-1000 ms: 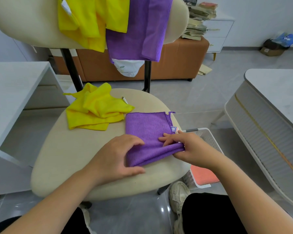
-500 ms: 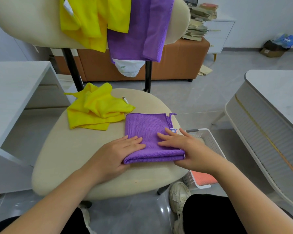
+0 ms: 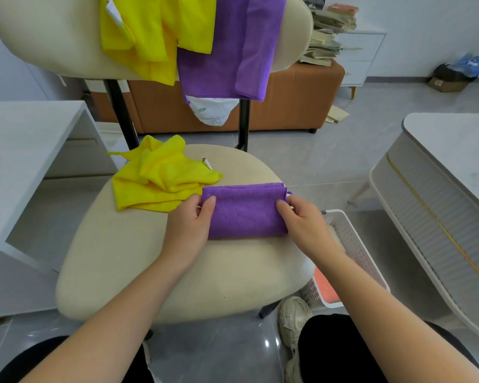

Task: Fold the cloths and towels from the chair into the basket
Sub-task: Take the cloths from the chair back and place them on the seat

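A purple cloth (image 3: pixel 245 210) lies folded into a narrow rectangle on the cream chair seat (image 3: pixel 138 258). My left hand (image 3: pixel 190 226) pinches its left end, thumb on top. My right hand (image 3: pixel 304 222) pinches its right end the same way. A crumpled yellow cloth (image 3: pixel 158 178) sits on the seat behind and to the left. More yellow cloths (image 3: pixel 155 31) and a purple towel (image 3: pixel 233 51) hang over the chair back. The white basket (image 3: pixel 351 244) stands on the floor right of the seat, with an orange cloth (image 3: pixel 325 288) inside.
A white desk (image 3: pixel 20 150) stands to the left and a white ribbed table (image 3: pixel 451 189) to the right. An orange bench (image 3: pixel 288 103) sits behind the chair. My shoe (image 3: pixel 293 319) rests on the grey floor beside the basket.
The purple cloth has been folded over once more, away from me, into a narrower strip. Both hands went from pressing flat on it to pinching its two ends.
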